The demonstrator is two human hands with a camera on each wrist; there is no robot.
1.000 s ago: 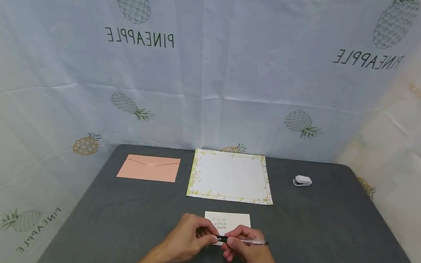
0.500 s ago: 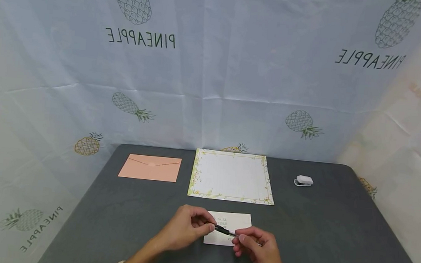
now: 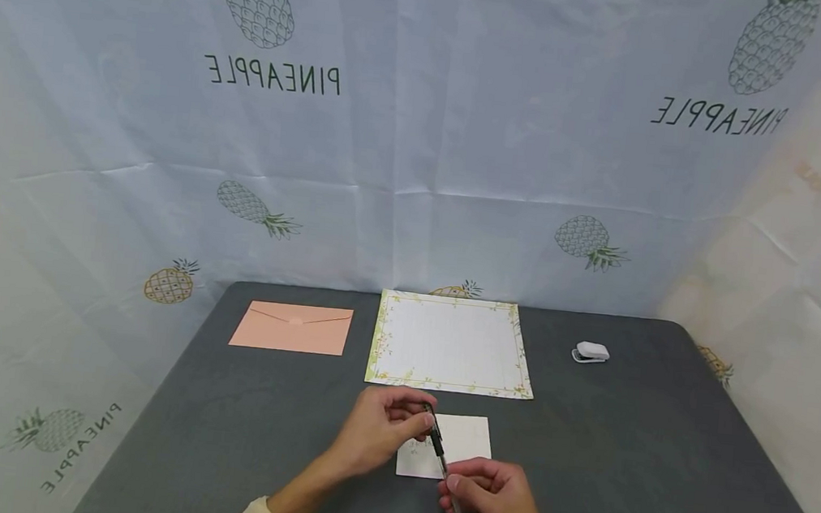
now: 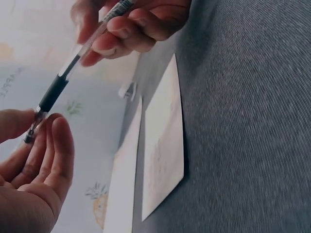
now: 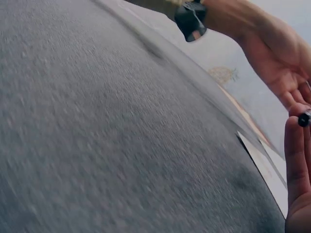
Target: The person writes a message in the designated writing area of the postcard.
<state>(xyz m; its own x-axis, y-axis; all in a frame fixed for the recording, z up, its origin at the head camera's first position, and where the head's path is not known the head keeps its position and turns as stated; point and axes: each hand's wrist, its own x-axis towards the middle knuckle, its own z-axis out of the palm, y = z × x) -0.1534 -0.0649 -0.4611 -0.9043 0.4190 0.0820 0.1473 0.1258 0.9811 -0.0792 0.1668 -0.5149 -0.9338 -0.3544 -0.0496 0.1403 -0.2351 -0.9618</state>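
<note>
While both hands [image 3: 436, 462] pinch the pen [image 3: 440, 455] above the card [image 3: 463, 444] near the table's front edge, pull the ends straight apart.

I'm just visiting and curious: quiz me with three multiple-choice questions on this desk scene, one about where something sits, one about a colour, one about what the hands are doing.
1. Where does the envelope lie?
A. left of the bordered sheet
B. under the small card
C. at the table's right edge

2. What colour is the envelope?
A. blue
B. peach pink
C. black

3. How is the pen held?
A. lying loose on the table
C. by the left hand alone
B. by both hands, one at each end

Answers:
1. A: it lies flat on the grey table left of the bordered sheet.
2. B: its face is peach pink.
3. B: the left hand pinches the dark end and the right hand grips the clear barrel, above the small card.
</note>
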